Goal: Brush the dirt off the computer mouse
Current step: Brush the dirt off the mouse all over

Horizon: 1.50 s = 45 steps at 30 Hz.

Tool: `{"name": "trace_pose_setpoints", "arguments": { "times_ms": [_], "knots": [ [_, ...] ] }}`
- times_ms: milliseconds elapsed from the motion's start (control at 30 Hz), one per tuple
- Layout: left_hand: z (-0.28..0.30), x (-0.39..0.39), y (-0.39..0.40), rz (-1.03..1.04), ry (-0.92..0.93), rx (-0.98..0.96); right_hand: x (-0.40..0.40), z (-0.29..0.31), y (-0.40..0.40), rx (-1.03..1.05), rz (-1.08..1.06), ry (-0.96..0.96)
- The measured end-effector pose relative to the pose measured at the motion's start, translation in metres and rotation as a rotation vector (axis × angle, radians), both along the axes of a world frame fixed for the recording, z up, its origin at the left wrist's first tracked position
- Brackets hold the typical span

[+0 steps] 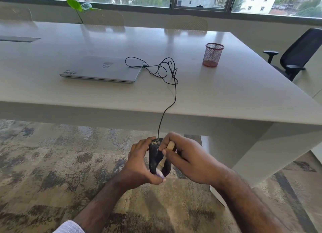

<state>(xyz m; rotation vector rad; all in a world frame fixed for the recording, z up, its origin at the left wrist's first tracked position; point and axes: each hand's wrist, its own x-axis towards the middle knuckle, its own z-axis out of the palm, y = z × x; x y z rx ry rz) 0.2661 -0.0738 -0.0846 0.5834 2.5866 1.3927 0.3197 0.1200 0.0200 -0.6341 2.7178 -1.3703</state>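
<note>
A black wired computer mouse (154, 158) with pale dust on its front edge is held below the table's front edge, over the carpet. My left hand (139, 165) grips it from the left side. My right hand (188, 160) holds a small brush with a wooden handle (169, 146). The brush's pale bristles (159, 171) rest on the mouse's near end. The mouse cable (171, 102) runs up over the table edge to a tangle beside the laptop.
A closed silver laptop (102, 69) lies on the white table (226, 93). A red mesh pen cup (213, 55) stands to the right. A black office chair (296, 55) is at the far right. Patterned carpet (52, 163) lies below.
</note>
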Motion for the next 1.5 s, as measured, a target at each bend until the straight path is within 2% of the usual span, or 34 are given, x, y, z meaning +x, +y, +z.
{"name": "trace_pose_setpoints", "arguments": {
  "times_ms": [233, 400, 567, 667, 833, 1033, 1233, 1367, 1433, 1500],
  "knots": [
    [-0.001, 0.002, 0.002, -0.020, 0.008, 0.021, -0.003, -0.005, -0.007, -0.113, -0.004, -0.010],
    [-0.004, 0.003, 0.000, -0.004, -0.014, 0.058, -0.003, -0.010, -0.001, -0.236, -0.099, -0.006],
    [-0.001, 0.000, -0.001, -0.020, -0.014, 0.007, -0.006, -0.014, 0.000, -0.122, -0.082, -0.028],
    [0.001, -0.001, 0.001, -0.036, -0.013, 0.018, -0.008, -0.017, -0.005, -0.133, -0.157, 0.060],
    [-0.003, -0.006, 0.001, -0.021, -0.015, 0.001, -0.008, -0.018, 0.001, -0.375, -0.312, 0.225],
    [-0.002, -0.014, 0.006, -0.032, -0.017, -0.003, -0.010, -0.038, -0.002, -0.199, -0.245, 0.061],
    [-0.005, -0.024, 0.008, -0.016, 0.000, 0.015, -0.014, -0.034, 0.007, -0.420, -0.344, 0.144],
    [-0.006, -0.029, 0.007, -0.019, -0.005, 0.010, -0.019, -0.042, 0.019, -0.391, -0.273, -0.021],
    [-0.006, -0.031, 0.007, -0.021, -0.010, 0.019, -0.022, -0.043, 0.023, -0.464, -0.253, -0.047],
    [-0.005, -0.033, 0.007, -0.023, -0.035, 0.039, -0.026, -0.039, 0.028, -0.590, -0.330, -0.004]
  ]
}}
